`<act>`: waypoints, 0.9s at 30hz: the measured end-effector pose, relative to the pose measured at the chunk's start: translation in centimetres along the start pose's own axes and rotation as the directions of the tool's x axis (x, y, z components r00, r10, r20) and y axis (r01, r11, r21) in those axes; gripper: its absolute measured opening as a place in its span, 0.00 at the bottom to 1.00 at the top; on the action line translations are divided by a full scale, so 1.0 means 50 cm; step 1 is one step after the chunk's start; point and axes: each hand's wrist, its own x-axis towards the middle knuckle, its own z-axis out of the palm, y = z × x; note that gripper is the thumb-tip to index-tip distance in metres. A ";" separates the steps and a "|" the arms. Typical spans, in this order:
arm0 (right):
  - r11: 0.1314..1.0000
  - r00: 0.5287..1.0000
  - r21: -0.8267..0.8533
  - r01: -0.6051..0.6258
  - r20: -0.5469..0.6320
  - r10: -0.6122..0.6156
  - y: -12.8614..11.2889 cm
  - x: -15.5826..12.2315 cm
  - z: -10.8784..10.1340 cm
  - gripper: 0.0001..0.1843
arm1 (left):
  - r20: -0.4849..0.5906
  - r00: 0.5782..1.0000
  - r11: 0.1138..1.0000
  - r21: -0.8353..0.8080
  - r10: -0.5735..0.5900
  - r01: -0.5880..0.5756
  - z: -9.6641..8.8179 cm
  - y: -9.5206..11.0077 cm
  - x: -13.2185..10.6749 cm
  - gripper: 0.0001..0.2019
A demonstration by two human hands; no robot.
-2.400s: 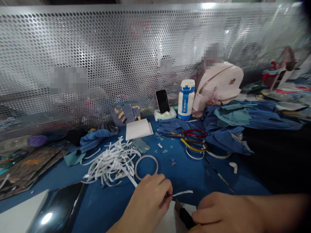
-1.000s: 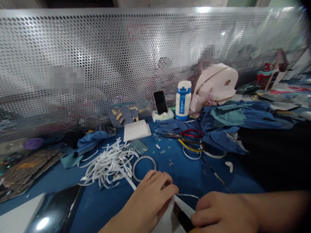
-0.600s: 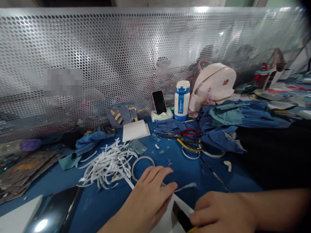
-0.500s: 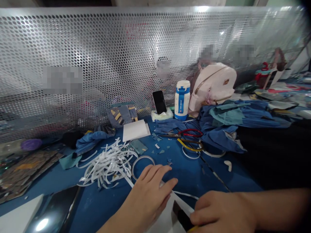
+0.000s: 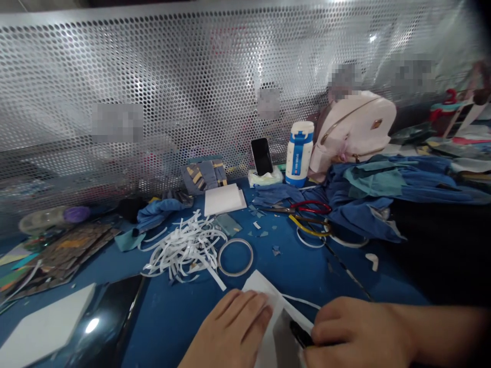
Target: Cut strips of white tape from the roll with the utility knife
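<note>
My left hand (image 5: 232,327) presses on a white sheet of card (image 5: 270,335) at the bottom of the head view, its fingers closed together at the card's left edge. In my right hand (image 5: 356,332) is a dark utility knife (image 5: 301,335), mostly hidden by the fingers. Its black front end points up and left over the card. Just beyond the card lies a thin ring (image 5: 252,255), like a roll of narrow tape. Beside it is a heap of white paper strips (image 5: 184,248). A thin white strip (image 5: 301,300) runs out beyond the card's right edge.
Scissors with red handles (image 5: 310,206) and a yellow-handled tool (image 5: 307,226) lie ahead. Farther back stand a phone (image 5: 262,156), a white-and-blue bottle (image 5: 299,153) and a pale backpack (image 5: 356,128). A perforated metal panel (image 5: 172,76) closes the far side. Blue cloth (image 5: 368,220) lies right.
My left hand has come down onto the card, its fingers now drawn together. The knife's broad brown blade face no longer shows. The view has shifted left.
</note>
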 end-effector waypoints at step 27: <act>0.941 0.940 -0.033 -0.338 -0.063 0.335 0.015 0.008 -0.023 0.04 | 0.063 0.994 0.990 0.116 -0.084 0.076 -0.005 -0.004 -0.013 0.19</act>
